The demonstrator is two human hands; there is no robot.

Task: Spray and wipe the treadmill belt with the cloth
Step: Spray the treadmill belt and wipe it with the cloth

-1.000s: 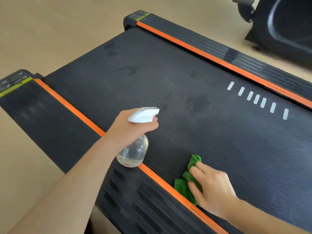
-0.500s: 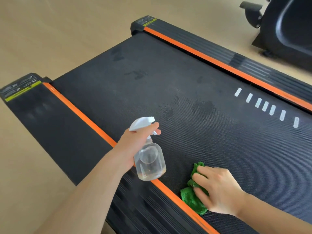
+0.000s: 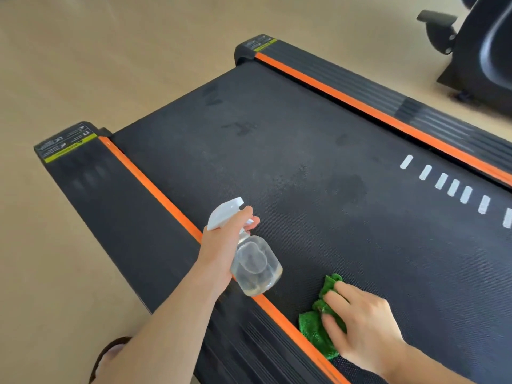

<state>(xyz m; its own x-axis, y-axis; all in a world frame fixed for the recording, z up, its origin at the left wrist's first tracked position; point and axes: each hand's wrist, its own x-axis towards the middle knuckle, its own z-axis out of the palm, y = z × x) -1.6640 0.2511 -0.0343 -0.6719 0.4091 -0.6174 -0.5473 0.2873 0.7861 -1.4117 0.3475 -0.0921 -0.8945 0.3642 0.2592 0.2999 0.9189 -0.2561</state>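
Two outstretched arms: left hand [image 3: 221, 245] gripping spray bottle [image 3: 253, 263], right hand [image 3: 360, 328] flat, fingers straight, on green cloth [image 3: 314, 327].

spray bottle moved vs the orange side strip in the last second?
Yes. The spray bottle in the left hand has swung from over the side rail inward across the near orange strip, over the belt.

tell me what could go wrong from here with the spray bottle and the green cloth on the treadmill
1. The clear plastic spray bottle hangs tilted in the left hand over the orange side strip; spray could land on the side rail instead of the black treadmill belt.
2. The green microfibre cloth under the right hand sits bunched at the belt's near edge, so the damp patches farther out may go unwiped.
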